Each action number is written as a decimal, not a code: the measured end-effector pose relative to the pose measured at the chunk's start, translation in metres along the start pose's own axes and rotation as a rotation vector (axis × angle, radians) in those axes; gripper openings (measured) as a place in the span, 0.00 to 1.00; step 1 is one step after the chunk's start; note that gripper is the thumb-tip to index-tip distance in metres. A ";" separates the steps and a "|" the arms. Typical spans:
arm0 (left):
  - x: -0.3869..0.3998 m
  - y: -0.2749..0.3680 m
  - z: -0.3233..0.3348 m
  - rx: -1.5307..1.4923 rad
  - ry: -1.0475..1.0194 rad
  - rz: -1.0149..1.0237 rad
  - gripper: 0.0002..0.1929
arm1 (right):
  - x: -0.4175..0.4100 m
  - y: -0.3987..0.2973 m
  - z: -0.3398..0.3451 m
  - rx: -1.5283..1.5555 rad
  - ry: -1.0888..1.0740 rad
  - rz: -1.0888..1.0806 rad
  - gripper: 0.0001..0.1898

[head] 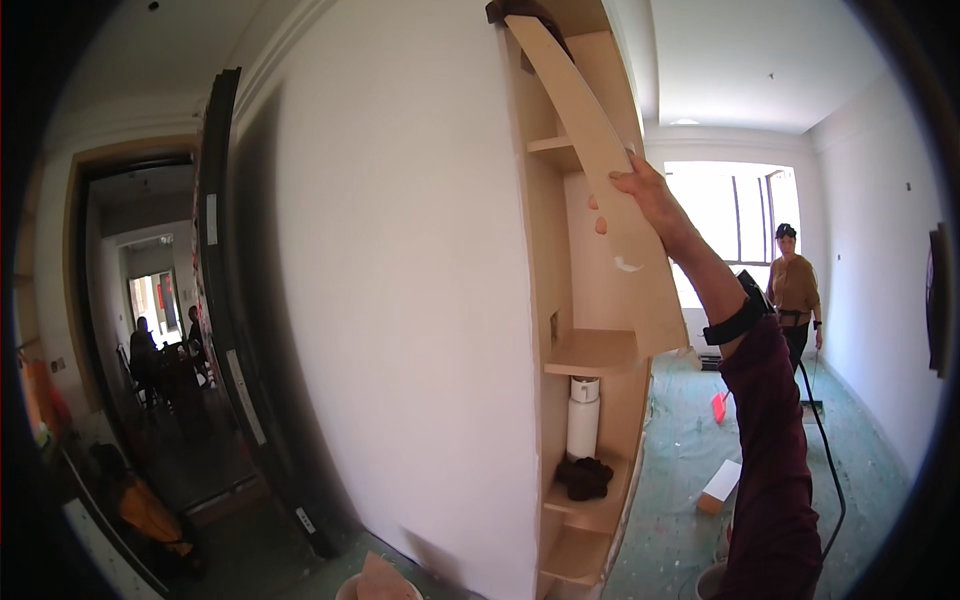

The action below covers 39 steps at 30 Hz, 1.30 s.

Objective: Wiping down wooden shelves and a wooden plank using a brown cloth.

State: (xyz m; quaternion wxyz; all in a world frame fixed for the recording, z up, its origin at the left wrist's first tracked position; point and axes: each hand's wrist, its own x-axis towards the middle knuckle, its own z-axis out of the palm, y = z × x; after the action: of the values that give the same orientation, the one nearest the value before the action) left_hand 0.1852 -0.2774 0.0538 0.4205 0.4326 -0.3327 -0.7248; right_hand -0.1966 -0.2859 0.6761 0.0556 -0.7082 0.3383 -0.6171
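My right hand is raised and grips a long, pale wooden board across its width. The thumb lies on the near face, and two fingertips show past the left edge. A small white smear marks the board's face. The board slants in front of an open wooden shelf unit set at the end of a white wall. At its upper end is a dark brown thing, probably cloth. Contact between the board's lower end and the shelf cannot be told. My left hand is out of view.
A white bottle and dark cloth sit on lower shelves. A person stands at right on the green floor covering, near a red dustpan-like thing and a box. A dark sliding-door edge stands left. A bucket is below.
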 end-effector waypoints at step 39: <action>0.001 -0.089 -0.061 0.318 0.334 -0.308 0.15 | -0.180 0.090 -0.002 -0.472 0.175 0.227 0.24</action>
State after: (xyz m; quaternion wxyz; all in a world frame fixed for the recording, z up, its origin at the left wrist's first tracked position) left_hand 0.2117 -0.2483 -0.0462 0.2812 0.6523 -0.2985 -0.6374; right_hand -0.2371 -0.2553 0.4809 -0.0717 -0.6030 0.5536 -0.5700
